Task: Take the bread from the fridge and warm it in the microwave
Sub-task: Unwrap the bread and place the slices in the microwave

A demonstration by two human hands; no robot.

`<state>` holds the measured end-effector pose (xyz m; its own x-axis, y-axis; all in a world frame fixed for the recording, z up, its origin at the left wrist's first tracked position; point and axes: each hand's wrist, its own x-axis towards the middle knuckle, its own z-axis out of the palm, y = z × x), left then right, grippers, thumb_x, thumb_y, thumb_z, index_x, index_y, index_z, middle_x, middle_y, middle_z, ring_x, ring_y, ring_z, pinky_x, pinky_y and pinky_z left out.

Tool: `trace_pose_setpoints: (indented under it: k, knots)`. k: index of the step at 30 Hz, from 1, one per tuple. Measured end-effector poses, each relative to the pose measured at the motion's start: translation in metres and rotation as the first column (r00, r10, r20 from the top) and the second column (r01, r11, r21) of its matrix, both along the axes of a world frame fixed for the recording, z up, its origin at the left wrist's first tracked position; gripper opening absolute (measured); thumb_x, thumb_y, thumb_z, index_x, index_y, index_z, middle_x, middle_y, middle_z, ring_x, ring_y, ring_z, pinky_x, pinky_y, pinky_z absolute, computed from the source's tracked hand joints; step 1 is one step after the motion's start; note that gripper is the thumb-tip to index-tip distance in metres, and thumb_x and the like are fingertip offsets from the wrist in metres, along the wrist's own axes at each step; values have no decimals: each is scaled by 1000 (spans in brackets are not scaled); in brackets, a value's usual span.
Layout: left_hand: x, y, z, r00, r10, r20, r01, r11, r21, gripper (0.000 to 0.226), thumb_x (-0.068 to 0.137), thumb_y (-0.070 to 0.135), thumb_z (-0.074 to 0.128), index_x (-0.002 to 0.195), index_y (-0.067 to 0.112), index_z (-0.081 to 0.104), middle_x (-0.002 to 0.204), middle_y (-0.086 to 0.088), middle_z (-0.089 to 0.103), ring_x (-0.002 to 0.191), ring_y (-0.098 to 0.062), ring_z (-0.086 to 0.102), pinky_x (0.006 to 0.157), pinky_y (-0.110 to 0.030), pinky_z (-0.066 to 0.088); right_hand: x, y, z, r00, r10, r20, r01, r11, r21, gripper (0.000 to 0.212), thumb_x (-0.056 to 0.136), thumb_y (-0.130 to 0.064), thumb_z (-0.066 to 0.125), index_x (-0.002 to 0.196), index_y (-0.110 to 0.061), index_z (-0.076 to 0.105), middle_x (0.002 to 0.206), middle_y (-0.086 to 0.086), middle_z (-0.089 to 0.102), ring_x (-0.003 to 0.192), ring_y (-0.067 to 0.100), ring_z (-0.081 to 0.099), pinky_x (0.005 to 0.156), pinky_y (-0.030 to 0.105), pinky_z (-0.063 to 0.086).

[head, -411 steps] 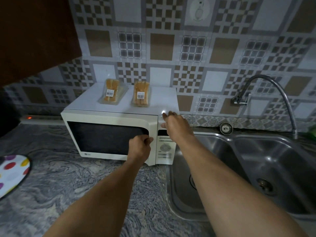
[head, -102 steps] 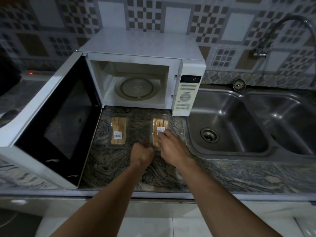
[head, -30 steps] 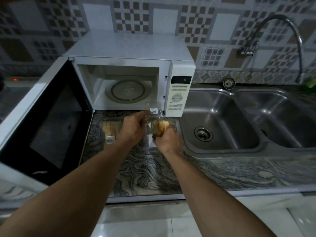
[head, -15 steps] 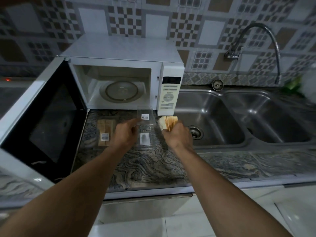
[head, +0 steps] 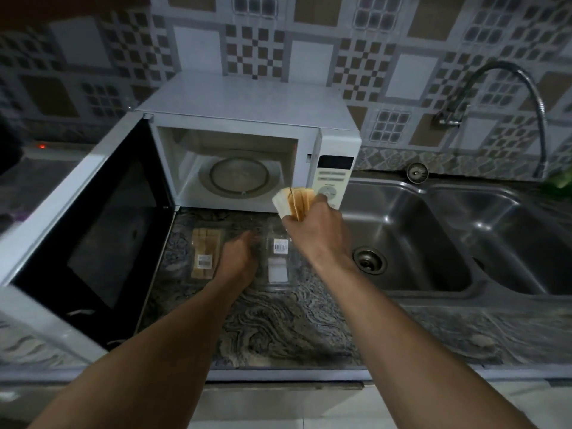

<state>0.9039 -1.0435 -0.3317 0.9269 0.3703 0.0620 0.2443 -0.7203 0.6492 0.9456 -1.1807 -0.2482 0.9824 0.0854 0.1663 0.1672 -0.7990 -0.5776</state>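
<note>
Countertop (head: 278, 323) | right hand (head: 312, 230) grips bread (head: 294, 202) upright, toward microwave (head: 247, 134) | left hand (head: 238, 261) loosely curled, empty

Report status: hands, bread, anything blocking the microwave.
Right hand gripping unwrapped bread slices. Left hand low, grip unclear. Microwave open; turntable bare. Path clear.

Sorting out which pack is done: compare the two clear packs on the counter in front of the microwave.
The left pack is closed with bread slices inside; the right pack is empty, its bread now gripped in the right hand. The left pack lies closer to the open microwave door; the right pack lies nearer the sink. The left hand hangs between them. Both are clear, barcode-labelled and flat on the counter.
</note>
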Motion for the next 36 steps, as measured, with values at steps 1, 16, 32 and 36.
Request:
trace_pose_setpoints:
  k: [1, 16, 32, 36]
  knots:
    - [6, 0, -2, 1000, 21, -18, -21, 1000, -5, 27, 98, 8, 43, 119, 7, 61, 113, -6, 64, 104, -24, 57, 82, -22, 37, 5, 7, 2, 1000, 10, 8, -10, 1000, -12, 48, 84, -46, 71, 111, -12, 52, 91, 5, 68, 79, 26, 67, 65, 40, 59]
    - [92, 46, -95, 945, 275, -177, -299, 946, -128, 40, 96, 57, 32, 125, 41, 55, 145, 3, 48, 133, -27, 43, 110, -45, 34, 120, 94, -10, 992, 70, -100, -72, 997, -12, 62, 82, -48, 70, 130, -10, 57, 113, 9, 69, 101, 31, 66, 72, 31, 47]
    - [90, 54, -109, 993, -42, -109, 90, 874, 477, 55, 93, 33, 33, 140, 12, 53, 144, -14, 51, 135, -34, 45, 113, -45, 22, 203, 163, -55, 982, 189, 29, -180, 964, -195, 38, 94, -35, 60, 125, -14, 56, 119, 11, 61, 110, 32, 61, 87, 39, 49]
    - [92, 55, -111, 993, -28, -118, 81, 880, 468, 58, 94, 35, 29, 144, 13, 48, 149, -13, 45, 139, -32, 39, 114, -44, 20, 221, 168, -62, 980, 178, -88, -191, 965, -182, 42, 96, -41, 59, 128, -15, 57, 127, 11, 59, 112, 34, 60, 88, 40, 47]
